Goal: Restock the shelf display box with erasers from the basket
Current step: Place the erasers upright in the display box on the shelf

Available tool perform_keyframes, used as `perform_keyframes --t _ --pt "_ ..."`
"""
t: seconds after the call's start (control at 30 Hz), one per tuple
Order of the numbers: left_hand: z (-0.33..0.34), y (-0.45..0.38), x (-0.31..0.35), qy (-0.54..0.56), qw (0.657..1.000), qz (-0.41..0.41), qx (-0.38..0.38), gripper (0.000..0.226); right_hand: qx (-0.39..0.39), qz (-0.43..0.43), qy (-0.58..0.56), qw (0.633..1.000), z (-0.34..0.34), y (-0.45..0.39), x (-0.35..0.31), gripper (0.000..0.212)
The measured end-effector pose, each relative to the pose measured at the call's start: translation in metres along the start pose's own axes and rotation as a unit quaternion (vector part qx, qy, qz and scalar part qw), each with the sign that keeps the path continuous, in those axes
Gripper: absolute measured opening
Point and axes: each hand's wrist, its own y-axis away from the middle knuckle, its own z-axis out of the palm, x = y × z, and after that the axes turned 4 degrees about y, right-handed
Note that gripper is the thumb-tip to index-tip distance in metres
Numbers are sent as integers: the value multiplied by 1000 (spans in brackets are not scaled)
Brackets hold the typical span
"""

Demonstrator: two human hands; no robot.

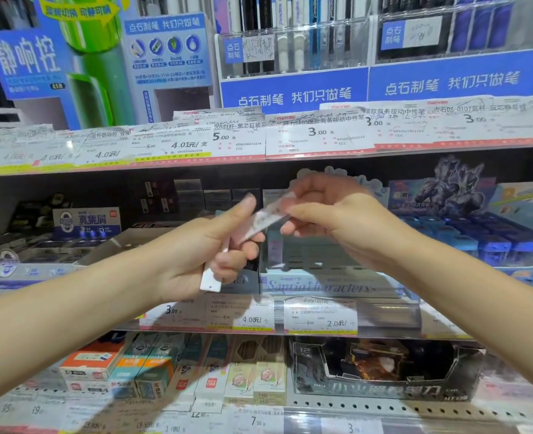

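left hand (208,249) grips packets (210,278) | right hand (327,214) pinches blurred, likely eraser packet (266,219) | above display box (321,277)

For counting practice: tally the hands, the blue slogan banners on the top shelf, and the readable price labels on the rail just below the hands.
Hands: 2, left and right
Blue slogan banners: 2
Readable price labels: 3
Total: 7

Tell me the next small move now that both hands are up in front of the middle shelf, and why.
Probably lower the packaged eraser into the pale display box just below. Both the left hand and right hand pinch it in the air, and the left also grips a white packet. The box's contents are hard to make out.
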Motion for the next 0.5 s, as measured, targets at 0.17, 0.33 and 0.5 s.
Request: perform_keyframes --t 0.17,0.33,0.5 --pt "-1 -7 -1 53 996 47 60 36 66 -160 138 975 -1 10 15 13" --pt "6 -4 5 -38 989 108 97 21 33 -228 290 929 1 16 22 10" --pt "3 -3 8 -254 950 156 94 57 -21 -140 286 948 2 14 12 27"
